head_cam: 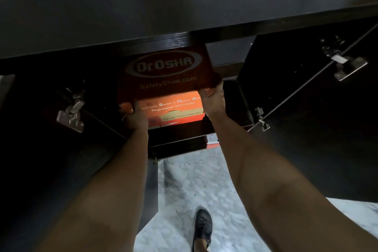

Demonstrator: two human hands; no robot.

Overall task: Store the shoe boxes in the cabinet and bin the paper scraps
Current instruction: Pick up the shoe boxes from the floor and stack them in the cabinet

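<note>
An orange shoe box [166,80] with a large oval logo on its lid is partly inside the dark cabinet [143,45], resting on a shelf [180,129]. My left hand [135,117] grips its near left corner. My right hand [213,98] grips its near right corner. Both arms stretch forward from the bottom of the view. The box's far end is hidden in the cabinet's shadow. No paper scraps are visible.
Two dark cabinet doors stand open, one at the left [41,129] and one at the right [306,108], with metal hinges [347,65]. Below the shelf the end of another box [212,141] shows. A foot in a dark shoe [202,225] stands on the marble floor [194,180].
</note>
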